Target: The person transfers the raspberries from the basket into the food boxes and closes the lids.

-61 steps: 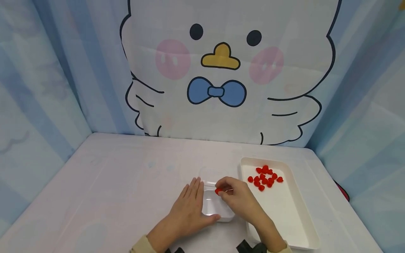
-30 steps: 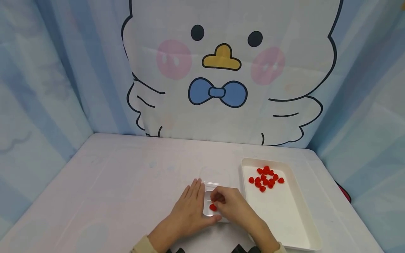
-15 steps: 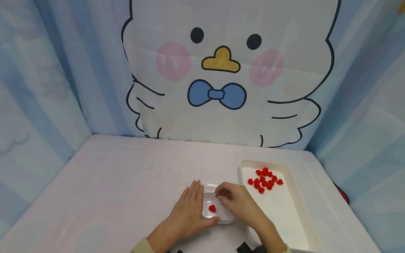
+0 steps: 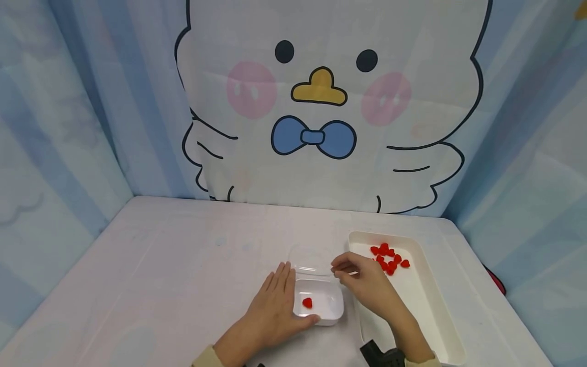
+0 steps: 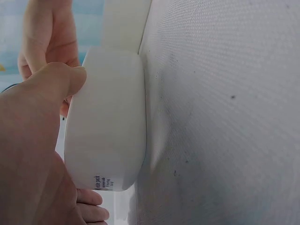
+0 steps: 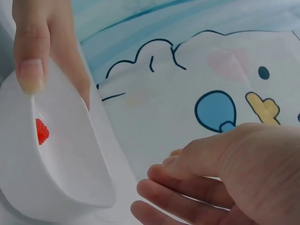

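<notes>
A small white plastic box [image 4: 331, 300] stands on the table with its clear lid [image 4: 311, 259] folded back behind it. One red, bumpy, raspberry-like piece [image 4: 307, 303] lies inside; the right wrist view also shows this red piece [image 6: 42, 131], partly hidden by the box wall. My left hand [image 4: 273, 300] rests along the box's left side with straight fingers, its thumb on the near rim [image 5: 77, 89]. Between the box and the tray, my right hand [image 4: 367, 285] is raised with loosely bent fingers and holds nothing.
To the right, a shallow white tray [image 4: 433, 306] bears several red raspberry-like pieces [image 4: 384, 247] near its far end, some hidden behind the right hand. A curtain with a cartoon bird [image 4: 316, 178] hangs behind the table [image 4: 160, 275].
My right hand brought a red piece down into the box, let it go, then rose and moved right toward the tray. My left hand stayed at the box.
</notes>
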{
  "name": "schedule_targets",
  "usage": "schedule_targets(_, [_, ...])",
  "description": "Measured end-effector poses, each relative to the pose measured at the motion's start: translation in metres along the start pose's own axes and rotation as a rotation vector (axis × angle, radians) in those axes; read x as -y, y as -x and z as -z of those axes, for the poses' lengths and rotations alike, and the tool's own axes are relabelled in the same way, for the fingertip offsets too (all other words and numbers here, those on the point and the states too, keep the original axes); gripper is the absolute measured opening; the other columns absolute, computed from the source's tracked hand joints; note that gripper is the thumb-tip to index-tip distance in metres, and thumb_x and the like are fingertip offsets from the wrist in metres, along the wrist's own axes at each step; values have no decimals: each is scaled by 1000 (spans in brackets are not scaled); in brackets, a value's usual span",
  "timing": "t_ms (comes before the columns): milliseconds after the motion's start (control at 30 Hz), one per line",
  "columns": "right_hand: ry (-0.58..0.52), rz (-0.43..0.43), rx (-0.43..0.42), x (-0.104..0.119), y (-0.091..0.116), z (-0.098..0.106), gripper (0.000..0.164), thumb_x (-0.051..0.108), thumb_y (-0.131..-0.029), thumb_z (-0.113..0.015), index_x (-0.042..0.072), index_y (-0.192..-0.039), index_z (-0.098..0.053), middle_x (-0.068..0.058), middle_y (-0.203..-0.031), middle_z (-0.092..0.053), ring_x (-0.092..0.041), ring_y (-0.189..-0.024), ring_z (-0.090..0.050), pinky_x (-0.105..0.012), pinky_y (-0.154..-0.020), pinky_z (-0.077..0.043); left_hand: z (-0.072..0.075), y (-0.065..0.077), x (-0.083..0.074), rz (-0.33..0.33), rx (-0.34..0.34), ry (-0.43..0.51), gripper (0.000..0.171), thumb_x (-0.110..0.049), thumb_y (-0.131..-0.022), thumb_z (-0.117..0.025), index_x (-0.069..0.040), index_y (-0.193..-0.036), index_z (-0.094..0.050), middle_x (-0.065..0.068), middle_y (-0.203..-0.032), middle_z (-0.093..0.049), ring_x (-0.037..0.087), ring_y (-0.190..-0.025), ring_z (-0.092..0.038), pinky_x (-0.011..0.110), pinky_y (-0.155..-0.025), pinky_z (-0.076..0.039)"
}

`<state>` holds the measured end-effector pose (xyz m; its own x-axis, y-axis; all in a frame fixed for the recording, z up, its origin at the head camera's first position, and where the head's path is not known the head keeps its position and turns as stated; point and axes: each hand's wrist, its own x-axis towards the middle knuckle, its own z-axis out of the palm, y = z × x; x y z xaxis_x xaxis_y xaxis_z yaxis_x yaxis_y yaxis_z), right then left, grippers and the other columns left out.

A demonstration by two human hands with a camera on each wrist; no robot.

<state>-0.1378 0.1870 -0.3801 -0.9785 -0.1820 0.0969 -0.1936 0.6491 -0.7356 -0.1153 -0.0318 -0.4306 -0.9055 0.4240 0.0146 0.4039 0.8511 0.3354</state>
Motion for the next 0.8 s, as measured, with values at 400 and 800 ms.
schedule_targets(400, [62, -46, -112, -20, -3, 22, 16, 6, -90, -68, 8, -106, -70, -3, -99, -72, -15, -90, -68, -17, -76, -56, 0, 0, 1, 19, 32, 32, 110, -76, -83, -54, 3, -153, -25, 20, -162, -25, 33, -152, -22, 50, -122, -25])
schedule_targets(800, [131, -120, -186, -36, -4, 39, 18, 7, -94, -63, 5, -111, -67, -11, -105, -71, -22, -93, -66, -17, -75, -55, 1, 0, 1, 8, 23, 15, 109, -76, -84, -53, 4, -153, -26, 21, -162, -26, 33, -152, -23, 49, -122, -26])
